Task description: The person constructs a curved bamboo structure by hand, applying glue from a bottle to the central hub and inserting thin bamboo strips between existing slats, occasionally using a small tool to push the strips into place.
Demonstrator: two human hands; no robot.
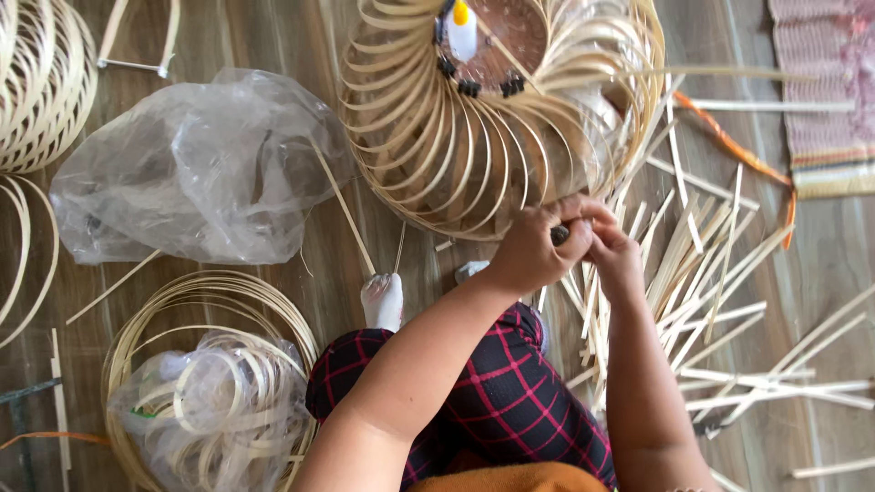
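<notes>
Both hands, left hand (533, 251) and right hand (611, 248), pinch their fingers on the bamboo frame (474, 137) rim above scattered strips (720, 273)

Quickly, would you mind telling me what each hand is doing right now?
Left hand: closed, pinching a small dark piece at the rim of the bamboo frame.
Right hand: closed, fingertips meeting the left hand at that piece.

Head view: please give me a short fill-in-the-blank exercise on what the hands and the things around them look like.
1. Both hands, left hand and right hand, meet at the rim of the round ____ frame.
2. The clear bag lies on the ____ floor.
3. The loose strips lie scattered beside the ____ hand.

Missing words: bamboo; wooden; right
</notes>
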